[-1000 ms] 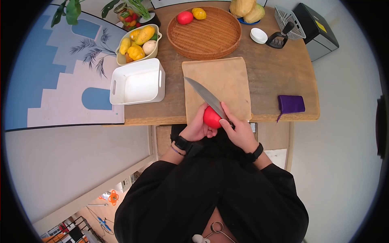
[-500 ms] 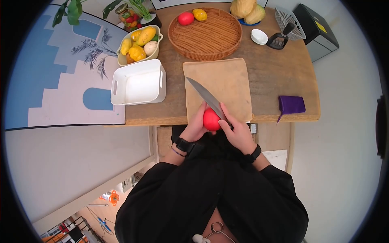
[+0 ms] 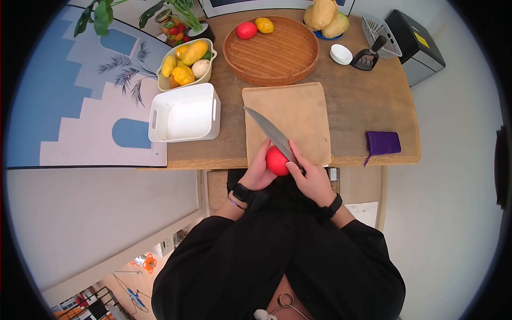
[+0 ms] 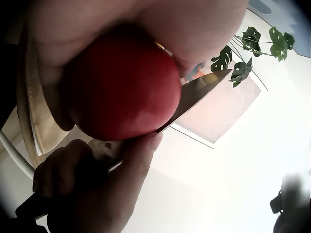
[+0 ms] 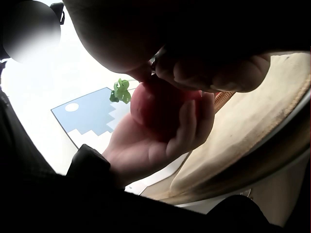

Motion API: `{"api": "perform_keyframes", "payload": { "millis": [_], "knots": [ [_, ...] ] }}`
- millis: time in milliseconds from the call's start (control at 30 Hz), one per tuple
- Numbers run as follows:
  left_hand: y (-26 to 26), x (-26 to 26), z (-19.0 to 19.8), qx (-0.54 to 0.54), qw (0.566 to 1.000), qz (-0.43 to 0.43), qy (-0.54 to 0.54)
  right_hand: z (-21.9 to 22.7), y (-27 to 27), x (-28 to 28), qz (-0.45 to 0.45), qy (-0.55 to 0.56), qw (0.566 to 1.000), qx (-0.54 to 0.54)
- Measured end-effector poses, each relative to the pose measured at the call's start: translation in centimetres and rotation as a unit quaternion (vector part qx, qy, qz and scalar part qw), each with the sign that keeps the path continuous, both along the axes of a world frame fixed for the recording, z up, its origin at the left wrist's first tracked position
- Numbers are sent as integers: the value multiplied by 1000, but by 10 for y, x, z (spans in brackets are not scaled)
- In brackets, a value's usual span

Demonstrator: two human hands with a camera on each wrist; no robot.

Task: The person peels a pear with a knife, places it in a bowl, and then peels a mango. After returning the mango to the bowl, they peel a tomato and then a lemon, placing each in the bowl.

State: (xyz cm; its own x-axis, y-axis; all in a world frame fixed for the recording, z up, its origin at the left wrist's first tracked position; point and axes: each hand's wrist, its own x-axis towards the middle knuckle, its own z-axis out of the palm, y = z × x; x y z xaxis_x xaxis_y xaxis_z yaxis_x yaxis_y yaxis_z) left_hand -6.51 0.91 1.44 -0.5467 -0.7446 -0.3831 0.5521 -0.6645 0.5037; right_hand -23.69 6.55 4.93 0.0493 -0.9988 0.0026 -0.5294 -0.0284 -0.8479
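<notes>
A round red fruit or vegetable (image 3: 277, 161) is held in the left hand (image 3: 258, 172), just past the near edge of the cutting board (image 3: 288, 106). The right hand (image 3: 314, 183) grips a large knife (image 3: 269, 129), its blade slanting up and left over the board beside the red piece. In the left wrist view the blade (image 4: 197, 94) passes behind the red piece (image 4: 124, 92), with the right thumb close to its lower side. The right wrist view shows left fingers curled round the red piece (image 5: 153, 107). Most of the knife handle is hidden by the right hand.
Behind the board sits a round wicker tray (image 3: 272, 58) with a red and a yellow piece. A white bin (image 3: 186, 114) and a bowl of yellow produce (image 3: 189, 66) stand left. At right are a purple pouch (image 3: 383, 142), a white dish (image 3: 341, 54) and a black-handled tool (image 3: 368, 56).
The table and its contents sit slightly lower in the head view. The red piece has turned a little in the left hand, and the knife remains beside it.
</notes>
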Motion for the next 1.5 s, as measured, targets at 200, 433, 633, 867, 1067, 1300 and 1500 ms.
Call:
{"api": "perform_keyframes", "payload": {
  "millis": [200, 433, 633, 867, 1067, 1300, 1500],
  "knots": [
    [-4, 22, 5, -3, 966, -252, -57, 21, -3, -2, -13, -1, 997, 81],
    [-11, 28, -8, -71, 974, -189, 108, 7, -6, -3, -2, -6, 999, -36],
    [-7, 14, 3, -38, 998, -2, 51, 13, -6, -2, 11, 21, 999, 34],
    [-21, 35, -32, -48, 978, -199, 49, 12, -10, -3, 18, -15, 1000, 20],
    [-2, 12, 9, -40, 997, -34, -63, 2, -5, -1, 22, -18, 999, 25],
    [-9, 16, -18, -10, 999, -8, -29, 1, -3, 3, 57, 61, 996, -21],
    [-9, 16, -3, 53, 996, -20, -75, 5, 2, 4, 76, 145, 986, -45]
  ]
}}
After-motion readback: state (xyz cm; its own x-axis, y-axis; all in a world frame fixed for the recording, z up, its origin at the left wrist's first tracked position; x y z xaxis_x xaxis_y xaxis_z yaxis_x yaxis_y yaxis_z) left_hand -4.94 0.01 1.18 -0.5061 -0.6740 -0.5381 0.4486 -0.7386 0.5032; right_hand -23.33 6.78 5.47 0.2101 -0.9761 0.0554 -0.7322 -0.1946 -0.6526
